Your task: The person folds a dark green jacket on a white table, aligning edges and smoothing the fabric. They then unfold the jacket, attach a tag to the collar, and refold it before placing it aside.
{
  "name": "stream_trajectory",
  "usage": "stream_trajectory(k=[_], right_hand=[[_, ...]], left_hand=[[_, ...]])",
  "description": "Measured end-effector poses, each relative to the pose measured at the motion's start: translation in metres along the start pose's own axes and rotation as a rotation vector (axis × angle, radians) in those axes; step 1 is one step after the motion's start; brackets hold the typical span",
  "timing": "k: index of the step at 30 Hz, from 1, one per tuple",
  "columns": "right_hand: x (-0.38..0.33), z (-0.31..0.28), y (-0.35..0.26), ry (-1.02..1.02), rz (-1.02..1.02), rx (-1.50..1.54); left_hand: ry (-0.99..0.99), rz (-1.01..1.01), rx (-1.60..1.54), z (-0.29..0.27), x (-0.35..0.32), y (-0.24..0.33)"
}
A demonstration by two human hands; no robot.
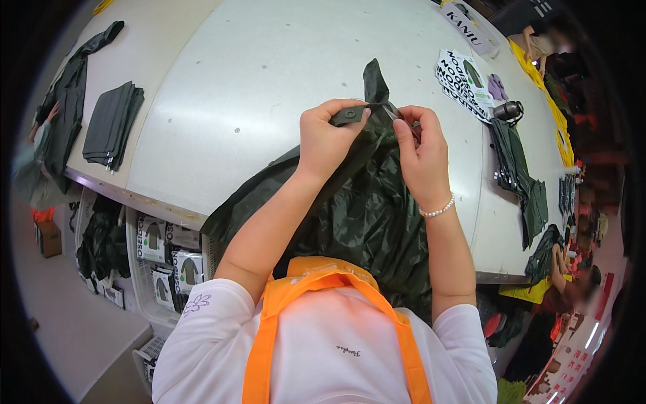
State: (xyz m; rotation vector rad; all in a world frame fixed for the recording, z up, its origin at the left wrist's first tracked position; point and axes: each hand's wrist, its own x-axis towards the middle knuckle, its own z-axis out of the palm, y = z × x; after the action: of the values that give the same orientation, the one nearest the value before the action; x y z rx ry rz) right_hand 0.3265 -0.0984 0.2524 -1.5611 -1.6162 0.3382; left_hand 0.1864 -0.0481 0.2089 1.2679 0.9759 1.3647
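The left hand (326, 135) pinches a dark green tab (348, 117) with a round stud between thumb and fingers. The right hand (427, 145), a beaded bracelet (439, 206) at its wrist, has thumb and fingers pressed together on the garment (356, 209); a pale glint there is too small to name. The garment lies bunched on the table (222, 87) under both forearms and hangs over the near edge, a narrow tip reaching beyond the hands. Left is a folded stack (111, 124); right are printed sheets (464, 81) and a flask (508, 110).
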Motion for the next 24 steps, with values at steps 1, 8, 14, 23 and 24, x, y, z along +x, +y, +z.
stream_trajectory(k=[1, 8, 14, 23, 24], right_hand=[[-0.001, -0.002, -0.004, 0.007, -0.034, -0.056], [-0.002, -0.015, -0.009, -0.029, -0.137, -0.277], [0.0, -0.023, -0.018, -0.104, -0.093, -0.298], [0.001, -0.034, -0.023, -0.15, -0.093, -0.307], [0.001, -0.034, -0.025, -0.175, -0.092, -0.326]], left_hand=[[0.011, 0.032, 0.023, 0.001, -0.002, 0.001], [0.03, 0.336, 0.204, 0.006, -0.012, -0.005], [0.033, 0.42, 0.266, 0.004, -0.015, -0.004], [0.069, 0.621, 0.393, 0.0, -0.016, -0.008], [0.069, 0.651, 0.416, 0.0, -0.015, -0.009]])
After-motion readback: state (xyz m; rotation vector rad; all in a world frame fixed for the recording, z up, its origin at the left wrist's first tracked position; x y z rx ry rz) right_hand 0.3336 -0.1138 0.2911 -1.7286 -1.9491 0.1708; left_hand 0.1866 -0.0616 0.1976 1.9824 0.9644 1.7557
